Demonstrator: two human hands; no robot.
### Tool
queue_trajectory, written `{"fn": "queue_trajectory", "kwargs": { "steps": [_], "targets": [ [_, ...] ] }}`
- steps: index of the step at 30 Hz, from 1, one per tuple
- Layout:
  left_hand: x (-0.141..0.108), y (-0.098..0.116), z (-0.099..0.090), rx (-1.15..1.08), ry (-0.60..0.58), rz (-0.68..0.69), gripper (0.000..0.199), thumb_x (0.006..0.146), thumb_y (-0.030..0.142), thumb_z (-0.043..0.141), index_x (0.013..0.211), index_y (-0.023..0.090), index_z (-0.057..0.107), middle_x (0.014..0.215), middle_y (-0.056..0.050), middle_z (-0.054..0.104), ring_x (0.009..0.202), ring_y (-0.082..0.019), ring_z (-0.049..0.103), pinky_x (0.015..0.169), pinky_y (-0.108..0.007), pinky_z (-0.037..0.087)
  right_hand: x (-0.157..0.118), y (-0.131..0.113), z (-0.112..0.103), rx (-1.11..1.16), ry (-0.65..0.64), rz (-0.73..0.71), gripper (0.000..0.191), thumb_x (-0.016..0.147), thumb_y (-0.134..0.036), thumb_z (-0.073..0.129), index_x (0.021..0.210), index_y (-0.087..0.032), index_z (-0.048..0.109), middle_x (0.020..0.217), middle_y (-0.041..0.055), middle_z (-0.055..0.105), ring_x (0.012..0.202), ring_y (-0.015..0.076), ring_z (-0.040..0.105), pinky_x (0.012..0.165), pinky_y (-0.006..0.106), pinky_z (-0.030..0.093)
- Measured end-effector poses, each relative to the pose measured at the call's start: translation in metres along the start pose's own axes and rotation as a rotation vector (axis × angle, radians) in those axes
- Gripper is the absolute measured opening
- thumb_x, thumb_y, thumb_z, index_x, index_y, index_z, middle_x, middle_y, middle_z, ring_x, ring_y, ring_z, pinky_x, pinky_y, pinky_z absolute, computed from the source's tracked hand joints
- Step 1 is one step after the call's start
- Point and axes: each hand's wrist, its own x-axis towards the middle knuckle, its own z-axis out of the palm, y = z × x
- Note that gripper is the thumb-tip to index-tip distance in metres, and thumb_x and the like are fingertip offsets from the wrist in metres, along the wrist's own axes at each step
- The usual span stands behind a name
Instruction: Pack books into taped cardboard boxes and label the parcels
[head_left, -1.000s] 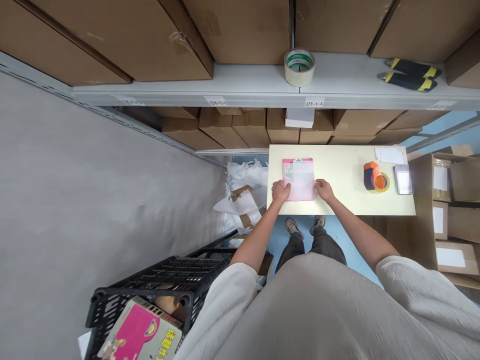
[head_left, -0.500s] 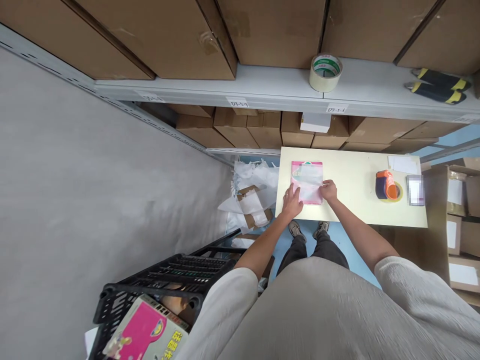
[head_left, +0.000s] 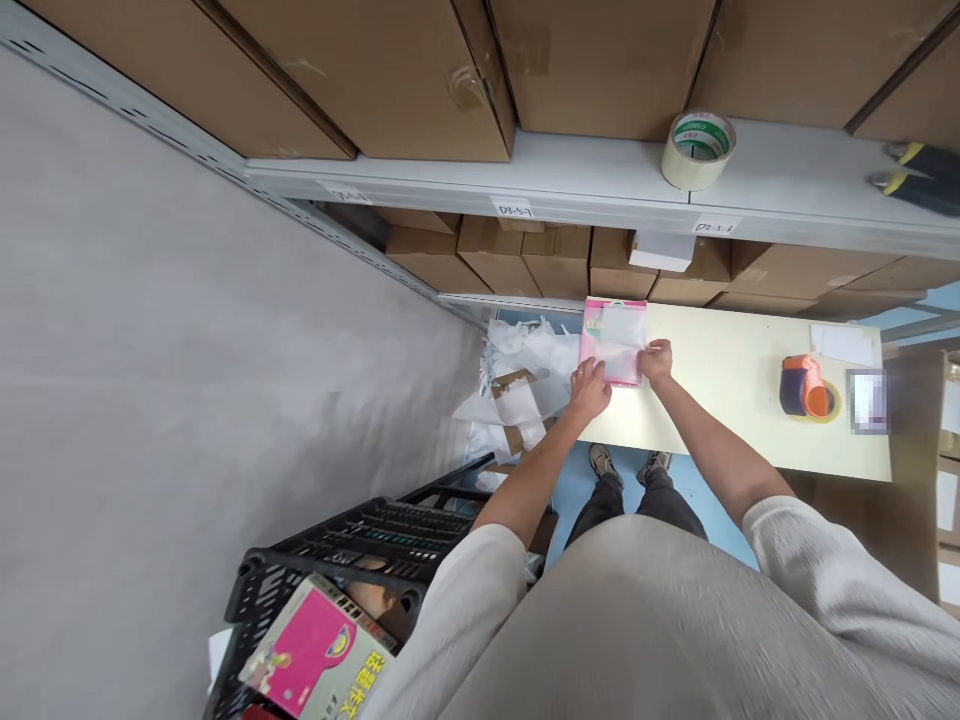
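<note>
A pink book (head_left: 593,340) with a whitish translucent sheet (head_left: 624,328) over it lies at the left end of the cream table (head_left: 720,400). My left hand (head_left: 590,388) rests on its lower left part, fingers spread. At its right edge, my right hand (head_left: 655,361) has its fingers pinched together; what they hold is too small to make out. Farther right on the table are an orange and dark tape dispenser (head_left: 804,388), white papers (head_left: 845,344) and a blurred-out flat item (head_left: 868,402).
Above the table, a grey shelf (head_left: 585,165) bears cartons (head_left: 607,65), a tape roll (head_left: 698,150) and black-yellow tools (head_left: 926,178). White wrapping scraps (head_left: 536,352) lie left of the table. A black crate (head_left: 375,545) with books stands lower left, near a grey wall (head_left: 225,380).
The view has shifted, moving the shelf and tape dispenser rightward in the picture. The book and both hands are now farther left and back relative to the table, at its left end.
</note>
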Motion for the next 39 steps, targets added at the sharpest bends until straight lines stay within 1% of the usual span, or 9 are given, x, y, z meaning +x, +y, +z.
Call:
{"fn": "queue_trajectory", "kwargs": {
  "steps": [3,7,13,19,24,28,31,35,39],
  "targets": [
    [-0.002,-0.004,0.001,0.006,-0.048,0.017,0.067,0.096,0.023,0.058,0.162,0.022,0.048,0.175,-0.018,0.042,0.166,-0.034,0.032,0.134,-0.056,0.028,-0.002,-0.003,-0.008,0.008,-0.024,0.097,0.025,0.076,-0.027,0.065,0.101,-0.026,0.063,0.085,0.0005,0.07,0.084,0.0221,0.067,0.083,0.033,0.056],
    [-0.004,-0.006,-0.002,0.003,-0.082,0.01,0.063,0.097,0.023,0.06,0.159,0.021,0.052,0.177,-0.017,0.039,0.168,-0.032,0.029,0.136,-0.052,0.026,-0.011,-0.007,-0.023,-0.063,-0.105,0.024,0.01,0.085,-0.032,0.064,0.092,-0.026,0.067,0.098,0.0054,0.078,0.095,0.0248,0.07,0.092,0.036,0.057],
    [-0.016,0.004,-0.013,-0.02,-0.048,-0.035,0.059,0.1,0.023,0.056,0.159,0.021,0.053,0.176,-0.018,0.041,0.167,-0.033,0.033,0.135,-0.052,0.03,-0.03,-0.012,-0.038,-0.126,-0.155,-0.103,0.02,0.09,-0.026,0.058,0.102,-0.021,0.073,0.125,0.0136,0.075,0.101,0.0246,0.073,0.099,0.038,0.057],
    [-0.046,0.028,-0.015,-0.05,0.048,-0.11,0.058,0.103,0.025,0.055,0.16,0.021,0.051,0.175,-0.016,0.043,0.165,-0.032,0.036,0.134,-0.051,0.033,-0.053,-0.015,-0.05,-0.072,-0.297,-0.216,0.02,0.089,-0.027,0.057,0.1,-0.023,0.074,0.119,0.0082,0.077,0.1,0.023,0.073,0.102,0.041,0.058],
    [-0.087,0.058,-0.005,-0.108,0.18,-0.181,0.058,0.103,0.025,0.055,0.161,0.021,0.051,0.172,-0.015,0.046,0.162,-0.032,0.04,0.133,-0.051,0.035,-0.068,-0.015,-0.075,-0.075,-0.418,-0.361,0.021,0.087,-0.028,0.057,0.099,-0.023,0.074,0.117,0.0076,0.077,0.098,0.0232,0.073,0.102,0.042,0.059],
    [-0.126,0.082,0.008,-0.143,0.284,-0.209,0.056,0.104,0.025,0.055,0.16,0.023,0.052,0.171,-0.014,0.048,0.161,-0.031,0.041,0.132,-0.05,0.036,-0.083,-0.015,-0.098,-0.105,-0.492,-0.463,0.021,0.088,-0.029,0.057,0.099,-0.023,0.073,0.117,0.0082,0.078,0.098,0.0232,0.074,0.102,0.042,0.058],
    [-0.158,0.095,0.016,-0.154,0.364,-0.226,0.055,0.104,0.026,0.056,0.159,0.023,0.053,0.17,-0.014,0.05,0.161,-0.03,0.041,0.132,-0.049,0.037,-0.1,-0.016,-0.108,-0.109,-0.55,-0.516,0.02,0.088,-0.029,0.056,0.097,-0.023,0.072,0.116,0.0079,0.079,0.097,0.0226,0.074,0.101,0.041,0.058],
    [-0.206,0.103,0.023,-0.174,0.459,-0.267,0.055,0.104,0.025,0.055,0.159,0.021,0.053,0.168,-0.016,0.052,0.158,-0.031,0.045,0.129,-0.051,0.04,-0.135,-0.023,-0.106,-0.106,-0.645,-0.607,0.018,0.086,-0.029,0.056,0.094,-0.023,0.071,0.113,0.0077,0.08,0.097,0.0231,0.074,0.1,0.041,0.058],
    [-0.261,0.098,0.023,-0.195,0.581,-0.359,0.056,0.103,0.025,0.057,0.159,0.023,0.053,0.167,-0.015,0.052,0.157,-0.031,0.047,0.129,-0.051,0.04,-0.184,-0.037,-0.088,-0.128,-0.766,-0.712,0.019,0.085,-0.029,0.055,0.093,-0.024,0.071,0.108,0.0069,0.081,0.095,0.0233,0.074,0.1,0.042,0.058]
  ]
}}
